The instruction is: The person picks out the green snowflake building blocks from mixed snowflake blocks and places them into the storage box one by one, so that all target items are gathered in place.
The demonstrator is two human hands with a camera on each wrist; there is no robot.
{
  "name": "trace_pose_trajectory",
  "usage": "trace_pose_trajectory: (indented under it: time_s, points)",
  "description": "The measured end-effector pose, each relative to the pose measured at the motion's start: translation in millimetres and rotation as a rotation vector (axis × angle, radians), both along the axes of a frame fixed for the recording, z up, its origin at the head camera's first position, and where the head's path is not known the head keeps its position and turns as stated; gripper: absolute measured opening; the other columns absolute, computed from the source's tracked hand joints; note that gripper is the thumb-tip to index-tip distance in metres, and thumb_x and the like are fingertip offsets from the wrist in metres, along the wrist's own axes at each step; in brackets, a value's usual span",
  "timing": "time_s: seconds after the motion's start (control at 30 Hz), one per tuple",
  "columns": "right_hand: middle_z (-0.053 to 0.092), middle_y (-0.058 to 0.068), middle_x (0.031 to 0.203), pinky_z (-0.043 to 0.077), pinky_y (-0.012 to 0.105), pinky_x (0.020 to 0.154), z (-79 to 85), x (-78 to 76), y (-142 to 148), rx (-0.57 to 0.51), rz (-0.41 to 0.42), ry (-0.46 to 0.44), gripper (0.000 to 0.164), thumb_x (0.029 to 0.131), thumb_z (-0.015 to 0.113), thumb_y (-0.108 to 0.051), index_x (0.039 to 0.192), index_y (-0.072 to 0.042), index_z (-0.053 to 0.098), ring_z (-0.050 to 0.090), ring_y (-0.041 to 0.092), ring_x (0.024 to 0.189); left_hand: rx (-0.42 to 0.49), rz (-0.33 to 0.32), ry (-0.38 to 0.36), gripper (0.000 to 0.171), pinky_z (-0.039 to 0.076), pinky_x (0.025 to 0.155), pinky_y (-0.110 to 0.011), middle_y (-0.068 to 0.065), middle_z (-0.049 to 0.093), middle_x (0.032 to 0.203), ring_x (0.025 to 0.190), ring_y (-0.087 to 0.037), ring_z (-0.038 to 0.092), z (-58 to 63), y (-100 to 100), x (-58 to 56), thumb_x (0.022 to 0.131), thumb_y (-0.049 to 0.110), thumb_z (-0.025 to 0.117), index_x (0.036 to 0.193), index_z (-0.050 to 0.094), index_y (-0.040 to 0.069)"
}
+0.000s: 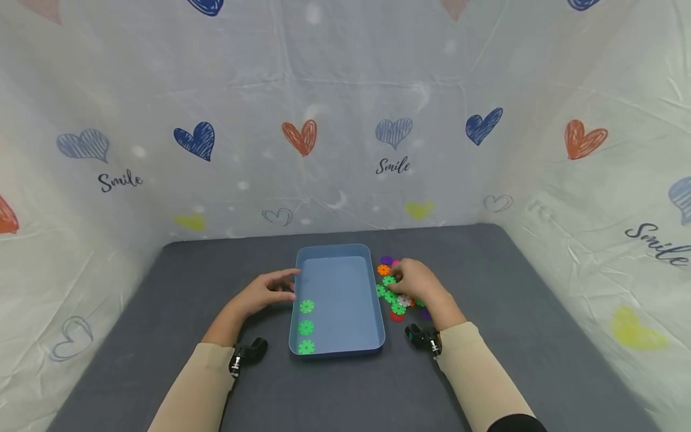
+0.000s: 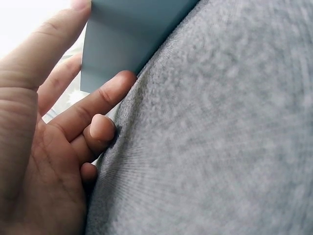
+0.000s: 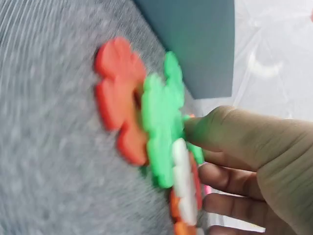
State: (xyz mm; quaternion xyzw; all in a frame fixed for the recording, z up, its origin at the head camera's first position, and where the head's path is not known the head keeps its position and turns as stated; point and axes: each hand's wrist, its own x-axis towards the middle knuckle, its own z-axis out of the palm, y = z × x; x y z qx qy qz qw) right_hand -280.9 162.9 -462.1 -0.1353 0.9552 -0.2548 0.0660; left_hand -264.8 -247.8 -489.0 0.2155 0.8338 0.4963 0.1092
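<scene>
A blue rectangular tray [image 1: 342,300] lies on the dark cloth, with three green flower-shaped plastic discs [image 1: 306,327] in a column along its left side. My left hand [image 1: 263,292] is at the tray's left wall, fingers loosely extended and thumb apart; its fingertips touch or nearly touch the rim. Right of the tray is a loose pile of similar discs, green [image 1: 398,308], orange [image 1: 383,270], white, red [image 3: 117,98] and purple. Over that pile my right hand [image 1: 418,281] reaches down, thumb and fingers apart around a green disc [image 1: 388,280]. No firm grip shows; the fingertips are partly hidden.
A grey cloth [image 1: 335,396] covers the table. Behind and at both sides hangs a pale curtain [image 1: 345,192] printed with hearts. Dark wrist cameras [image 1: 249,353] are strapped over both beige sleeves. A purple disc [image 1: 425,314] lies at the pile's near right edge.
</scene>
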Motion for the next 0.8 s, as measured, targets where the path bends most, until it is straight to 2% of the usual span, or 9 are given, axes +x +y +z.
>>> trace_pose_trajectory:
  time_s: [0.07,0.13,0.2,0.27,0.5,0.7,0.8]
  points:
    - [0.062,0.001,0.081,0.046,0.037,0.067,2.0,-1.1,1.7,0.011,-0.006,0.035,0.026,0.090,0.079,-0.024,0.110,-0.007,0.076,0.054,0.017,0.070,-0.006,0.000,0.008,0.067,0.047,0.071,-0.032,-0.014,0.067,0.114,0.085,-0.024,0.055,1.6,0.6,-2.1,0.090,0.021,0.082,0.150,0.053,0.010]
    - [0.066,0.002,0.090,0.049,0.039,0.071,6.5,-0.2,2.7,-0.007,-0.025,0.050,0.028,0.091,0.076,-0.025,0.113,-0.008,0.075,0.059,0.018,0.076,-0.010,0.005,0.009,0.068,0.047,0.071,-0.032,-0.012,0.067,0.114,0.084,-0.023,0.055,1.8,0.3,-2.7,0.090,0.023,0.083,0.150,0.053,0.011]
    - [0.070,0.005,0.105,0.052,0.042,0.076,11.8,1.3,3.6,-0.062,-0.030,0.053,0.035,0.092,0.073,-0.023,0.123,-0.008,0.072,0.062,0.020,0.086,-0.013,0.002,0.009,0.069,0.046,0.070,-0.032,-0.012,0.067,0.113,0.083,-0.022,0.054,0.5,-0.6,-2.3,0.090,0.023,0.082,0.151,0.053,0.009]
    - [0.069,0.007,0.110,0.052,0.043,0.078,21.5,4.9,4.2,-0.134,-0.032,0.047,0.037,0.092,0.071,-0.021,0.127,-0.008,0.070,0.062,0.022,0.091,-0.007,0.001,0.007,0.069,0.046,0.069,-0.032,-0.013,0.067,0.113,0.081,-0.021,0.053,-1.4,-0.6,-1.8,0.090,0.023,0.082,0.150,0.052,0.007]
    - [0.067,0.007,0.113,0.051,0.041,0.080,55.3,11.7,-9.5,-0.368,0.006,0.026,0.038,0.095,0.069,-0.016,0.132,-0.007,0.066,0.060,0.024,0.097,0.017,0.010,0.017,0.067,0.045,0.069,-0.030,-0.014,0.067,0.113,0.081,-0.020,0.053,-6.9,-5.5,2.9,0.091,0.020,0.081,0.150,0.052,0.006]
    - [0.066,0.009,0.106,0.049,0.039,0.076,76.4,18.3,-23.4,-0.464,0.025,0.012,0.038,0.095,0.069,-0.015,0.131,-0.005,0.067,0.059,0.026,0.093,0.005,0.000,-0.005,0.068,0.046,0.073,-0.032,-0.010,0.068,0.114,0.088,-0.023,0.056,-5.6,-0.5,4.2,0.091,0.023,0.082,0.151,0.052,0.009]
    - [0.066,0.008,0.104,0.050,0.039,0.075,84.6,21.5,-35.5,-0.499,0.064,0.018,0.036,0.095,0.072,-0.016,0.129,-0.004,0.068,0.059,0.025,0.092,0.003,0.016,-0.002,0.068,0.046,0.075,-0.033,-0.010,0.068,0.114,0.089,-0.025,0.057,-3.1,-1.0,3.5,0.090,0.024,0.082,0.151,0.053,0.012]
